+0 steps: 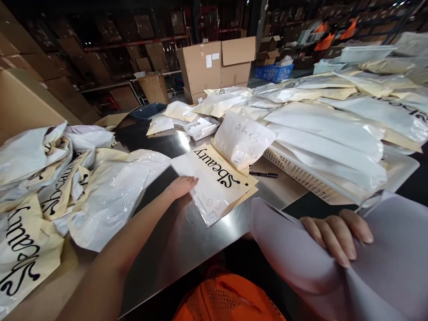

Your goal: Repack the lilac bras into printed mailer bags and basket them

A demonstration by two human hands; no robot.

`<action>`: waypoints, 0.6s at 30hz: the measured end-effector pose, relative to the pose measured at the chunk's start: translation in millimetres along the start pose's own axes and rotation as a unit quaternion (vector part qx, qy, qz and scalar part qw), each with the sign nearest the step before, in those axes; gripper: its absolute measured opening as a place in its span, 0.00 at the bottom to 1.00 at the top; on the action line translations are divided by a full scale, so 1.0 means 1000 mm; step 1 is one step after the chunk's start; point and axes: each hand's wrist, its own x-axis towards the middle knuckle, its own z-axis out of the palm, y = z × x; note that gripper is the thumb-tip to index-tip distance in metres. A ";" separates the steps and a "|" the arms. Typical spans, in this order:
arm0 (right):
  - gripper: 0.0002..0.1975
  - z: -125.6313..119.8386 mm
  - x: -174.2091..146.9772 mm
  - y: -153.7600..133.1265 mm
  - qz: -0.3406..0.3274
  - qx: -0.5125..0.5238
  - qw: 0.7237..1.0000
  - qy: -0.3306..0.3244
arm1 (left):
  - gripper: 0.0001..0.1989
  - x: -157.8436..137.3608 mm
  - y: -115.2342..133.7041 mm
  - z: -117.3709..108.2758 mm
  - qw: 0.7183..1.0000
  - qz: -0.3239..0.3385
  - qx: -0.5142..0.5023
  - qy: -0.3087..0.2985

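Note:
My left hand (182, 186) is at the left edge of a flat packing bag (219, 167) with black "Sbeauty" lettering, its fingers closed on that edge. The bag lies on the steel table, over other flat bags. Resting on its far part is a filled white bag (242, 138) with handwriting and a small label. Off to the right, my right hand (337, 234) grips a pale lilac plastic bag (294, 249), fingers curled over a fold; its thumb is hidden. A black marker pen (263, 174) lies beside the printed bag.
Filled bags (110, 191) are heaped in a carton at left. More bags (331, 133) fill a white perforated basket (297, 171) at right. A small white basket (202, 128) stands at the back of the steel table (167, 258). Cartons (200, 67) and people in orange vests are farther off.

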 end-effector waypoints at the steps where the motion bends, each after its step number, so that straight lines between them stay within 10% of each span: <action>1: 0.16 0.003 -0.003 0.000 0.011 0.013 1.000 -0.025 | 0.17 -0.003 -0.001 -0.001 1.000 0.002 0.005 -0.008; 6: 0.17 0.002 -0.002 -0.001 0.034 0.011 0.999 -0.027 | 0.11 -0.045 0.018 0.001 0.999 -0.033 0.018 -0.010; 10: 0.13 -0.014 0.011 0.006 0.097 -0.008 0.971 -0.217 | 0.13 -0.097 0.046 0.013 0.996 -0.090 0.014 -0.026; 14: 0.20 -0.026 0.016 0.037 0.222 -0.061 0.870 -0.436 | 0.13 -0.134 0.064 0.017 0.991 -0.121 -0.009 -0.053; 18: 0.24 -0.032 0.001 0.077 0.428 -0.081 0.684 -0.585 | 0.13 -0.142 0.074 0.008 0.987 -0.151 -0.033 -0.051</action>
